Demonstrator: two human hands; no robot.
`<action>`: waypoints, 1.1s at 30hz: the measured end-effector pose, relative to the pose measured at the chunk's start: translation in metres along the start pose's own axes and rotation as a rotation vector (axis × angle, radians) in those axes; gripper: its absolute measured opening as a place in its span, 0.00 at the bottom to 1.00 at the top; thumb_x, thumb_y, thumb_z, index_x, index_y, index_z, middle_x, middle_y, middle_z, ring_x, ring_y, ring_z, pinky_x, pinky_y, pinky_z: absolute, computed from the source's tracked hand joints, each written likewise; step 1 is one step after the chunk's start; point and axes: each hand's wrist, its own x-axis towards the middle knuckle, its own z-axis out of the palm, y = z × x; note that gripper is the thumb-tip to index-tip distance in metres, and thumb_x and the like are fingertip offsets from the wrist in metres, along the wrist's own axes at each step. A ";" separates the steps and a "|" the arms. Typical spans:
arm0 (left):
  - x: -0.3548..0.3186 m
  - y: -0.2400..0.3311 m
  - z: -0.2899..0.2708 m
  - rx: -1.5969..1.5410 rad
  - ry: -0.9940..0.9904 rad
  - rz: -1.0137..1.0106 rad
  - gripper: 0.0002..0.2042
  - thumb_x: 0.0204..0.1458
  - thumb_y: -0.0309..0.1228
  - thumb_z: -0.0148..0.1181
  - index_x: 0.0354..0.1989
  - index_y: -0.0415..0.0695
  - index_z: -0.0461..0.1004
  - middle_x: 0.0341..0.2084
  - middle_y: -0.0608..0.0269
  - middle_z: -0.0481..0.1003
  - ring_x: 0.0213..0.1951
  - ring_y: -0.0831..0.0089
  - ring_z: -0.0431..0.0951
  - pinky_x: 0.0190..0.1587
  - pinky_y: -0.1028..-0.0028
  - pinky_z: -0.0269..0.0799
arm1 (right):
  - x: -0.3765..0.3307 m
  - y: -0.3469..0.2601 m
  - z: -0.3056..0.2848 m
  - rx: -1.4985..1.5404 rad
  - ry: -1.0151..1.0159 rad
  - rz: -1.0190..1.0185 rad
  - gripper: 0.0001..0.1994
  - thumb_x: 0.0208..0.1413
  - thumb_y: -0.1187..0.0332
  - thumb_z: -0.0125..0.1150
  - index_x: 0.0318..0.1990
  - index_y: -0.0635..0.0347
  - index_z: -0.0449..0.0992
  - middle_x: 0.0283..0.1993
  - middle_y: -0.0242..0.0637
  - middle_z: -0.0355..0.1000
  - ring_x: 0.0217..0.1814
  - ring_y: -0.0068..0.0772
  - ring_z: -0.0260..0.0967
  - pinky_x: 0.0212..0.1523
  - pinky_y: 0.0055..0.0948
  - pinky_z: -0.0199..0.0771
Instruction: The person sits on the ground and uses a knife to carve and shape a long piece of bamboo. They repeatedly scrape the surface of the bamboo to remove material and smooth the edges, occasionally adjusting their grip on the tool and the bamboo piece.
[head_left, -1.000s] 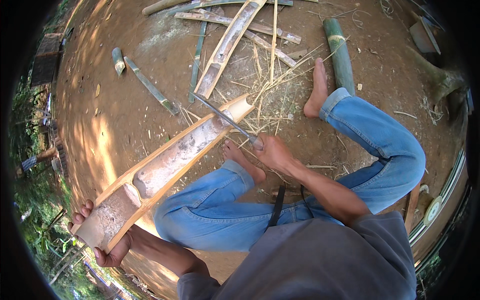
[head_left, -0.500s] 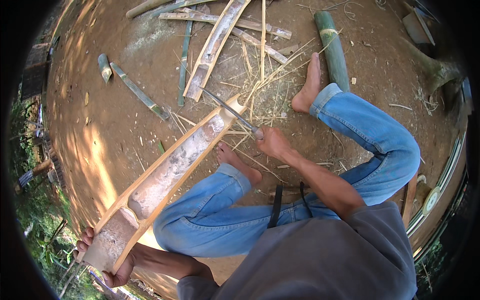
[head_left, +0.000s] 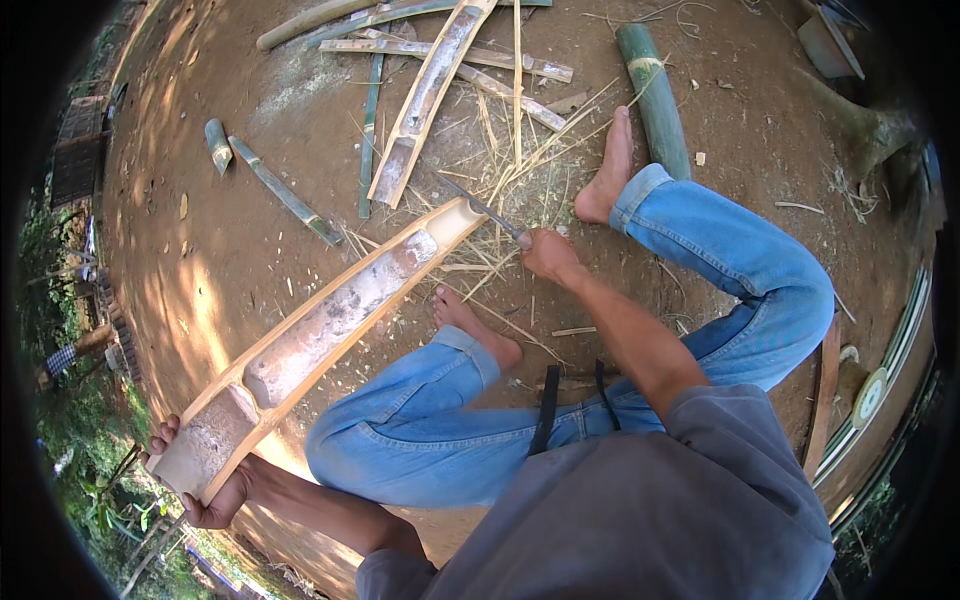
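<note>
A long split half of bamboo (head_left: 330,325), its hollow side up, slants from the lower left to the middle of the view. My left hand (head_left: 215,490) is closed around its near lower end, thumb on one edge and fingertips over the other. In my right hand (head_left: 550,255) is the handle of a long knife (head_left: 490,213). Its narrow dark blade lies across the far end of the bamboo, seemingly touching the end. Part of the blade is hard to make out against the ground.
Another split bamboo half (head_left: 425,100) lies beyond, among bamboo strips and pale shavings (head_left: 520,185). A thick green bamboo tube (head_left: 655,100) rests beside my right foot (head_left: 607,170). Short green bamboo pieces (head_left: 285,190) lie on the dirt at left. At upper right stands a tub-like container (head_left: 830,45).
The bamboo half has shifted slightly left at its near end with my left hand. The knife has moved a little right and down, with its blade now across the bamboo's far tip.
</note>
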 end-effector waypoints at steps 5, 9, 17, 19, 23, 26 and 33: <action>0.004 -0.002 0.000 0.005 -0.090 0.039 0.30 0.31 0.40 0.53 0.44 0.29 0.66 0.38 0.42 0.72 0.40 0.47 0.72 0.52 0.52 0.65 | -0.006 0.019 0.008 0.110 0.013 0.070 0.15 0.54 0.61 0.56 0.41 0.65 0.77 0.39 0.59 0.75 0.43 0.58 0.74 0.45 0.48 0.72; 0.002 -0.004 0.005 -0.001 -0.047 0.011 0.29 0.31 0.40 0.52 0.42 0.29 0.66 0.33 0.45 0.71 0.39 0.47 0.72 0.51 0.53 0.66 | -0.047 -0.023 -0.003 0.126 -0.041 0.019 0.15 0.53 0.62 0.57 0.40 0.66 0.75 0.34 0.60 0.74 0.41 0.60 0.74 0.42 0.49 0.72; -0.007 0.003 0.026 0.047 -0.035 0.053 0.28 0.33 0.39 0.53 0.42 0.31 0.67 0.34 0.45 0.69 0.38 0.52 0.70 0.50 0.54 0.64 | -0.080 -0.062 0.005 0.242 0.007 -0.197 0.12 0.53 0.64 0.56 0.32 0.67 0.73 0.27 0.59 0.73 0.32 0.58 0.74 0.34 0.50 0.71; -0.011 0.006 0.031 0.089 0.020 0.064 0.27 0.32 0.39 0.52 0.41 0.32 0.66 0.33 0.46 0.69 0.37 0.52 0.69 0.49 0.54 0.64 | -0.073 -0.057 -0.004 0.256 -0.078 -0.127 0.11 0.51 0.64 0.57 0.32 0.65 0.74 0.28 0.57 0.74 0.32 0.57 0.75 0.34 0.50 0.72; -0.010 0.006 0.029 0.110 -0.003 0.044 0.28 0.32 0.40 0.51 0.42 0.32 0.66 0.34 0.47 0.69 0.38 0.51 0.70 0.50 0.54 0.64 | -0.081 -0.055 0.003 0.153 0.022 -0.263 0.11 0.50 0.65 0.57 0.35 0.65 0.75 0.30 0.56 0.75 0.35 0.57 0.75 0.38 0.49 0.73; -0.008 0.002 0.027 0.088 0.018 0.041 0.27 0.32 0.39 0.52 0.42 0.32 0.66 0.35 0.46 0.69 0.38 0.52 0.70 0.51 0.55 0.63 | -0.047 -0.037 0.009 0.167 0.023 -0.086 0.13 0.50 0.64 0.58 0.37 0.66 0.76 0.31 0.58 0.74 0.38 0.59 0.75 0.41 0.48 0.73; -0.008 0.004 0.023 0.112 0.051 0.021 0.25 0.31 0.39 0.53 0.38 0.33 0.65 0.34 0.48 0.67 0.39 0.52 0.68 0.50 0.56 0.64 | -0.029 -0.013 0.014 0.106 0.057 -0.070 0.12 0.48 0.64 0.60 0.35 0.64 0.76 0.33 0.58 0.75 0.38 0.58 0.74 0.41 0.47 0.73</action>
